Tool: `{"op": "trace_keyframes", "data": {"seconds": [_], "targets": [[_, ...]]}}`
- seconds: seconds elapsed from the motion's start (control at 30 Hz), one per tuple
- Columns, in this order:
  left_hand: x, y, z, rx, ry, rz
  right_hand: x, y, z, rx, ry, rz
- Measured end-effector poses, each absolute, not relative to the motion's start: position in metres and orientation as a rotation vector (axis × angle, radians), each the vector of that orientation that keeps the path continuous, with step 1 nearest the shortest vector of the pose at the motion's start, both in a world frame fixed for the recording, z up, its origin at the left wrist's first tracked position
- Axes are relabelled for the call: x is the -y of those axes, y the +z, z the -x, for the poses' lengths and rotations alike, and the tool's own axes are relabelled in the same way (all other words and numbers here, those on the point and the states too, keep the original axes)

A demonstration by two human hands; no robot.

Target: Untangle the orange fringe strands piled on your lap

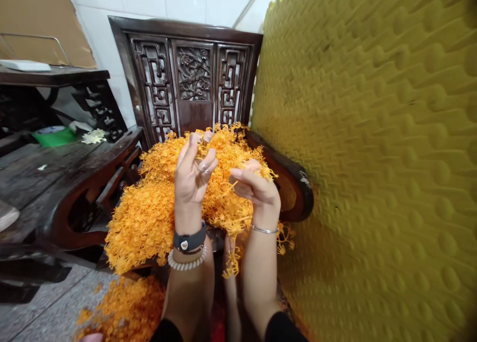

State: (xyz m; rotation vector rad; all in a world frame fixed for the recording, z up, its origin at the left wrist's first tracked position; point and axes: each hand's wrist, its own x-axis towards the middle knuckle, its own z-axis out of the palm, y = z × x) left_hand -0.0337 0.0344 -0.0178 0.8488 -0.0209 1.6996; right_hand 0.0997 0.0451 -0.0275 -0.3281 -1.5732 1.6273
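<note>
A big heap of orange plastic flower pieces (143,223), with thin curling stems, fills the seat of a dark carved wooden chair (194,116). My left hand (194,175) is raised over the middle of the heap. Its fingers curl round, with orange bits showing between them. To its right, my right hand (257,188) is bent at the wrist, thumb and fingers closed on several orange pieces. Stems poke out below and beside that hand. More strands dangle beneath it, in front of my legs; where they are attached I cannot tell.
A yellow padded foam mat (365,133) stands close on the right like a wall. At left is a dark wooden table (22,168) with a green roll (55,136) and a pale flower (94,136). More orange pieces (128,307) lie low at front left.
</note>
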Motion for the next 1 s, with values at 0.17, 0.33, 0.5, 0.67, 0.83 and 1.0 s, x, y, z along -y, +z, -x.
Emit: {"op": "trace_keyframes", "data": {"seconds": [0.17, 0.33, 0.5, 0.67, 0.83, 1.0], "targets": [[-0.031, -0.019, 0.032, -0.500, 1.661, -1.331, -0.039, -0.023, -0.096, 1.859, 1.494, 0.489], [-0.025, -0.020, 0.038, -0.933, 1.590, -1.772, -0.038, -0.021, -0.092, 1.961, 1.411, 0.620], [-0.030, -0.024, 0.038, -0.913, 1.417, -1.804, -0.041, -0.022, -0.096, 1.972, 1.384, 0.591], [-0.043, -0.027, 0.020, -0.533, 1.521, -1.291, -0.041, -0.022, -0.092, 1.697, 1.460, 0.377], [-0.036, -0.020, 0.003, -0.435, 1.564, -1.101, -0.047, -0.031, -0.087, 1.545, 1.396, 0.167], [-0.028, -0.017, -0.012, -0.307, 1.655, -0.921, -0.060, -0.043, -0.094, 1.529, 1.265, 0.047]]}}
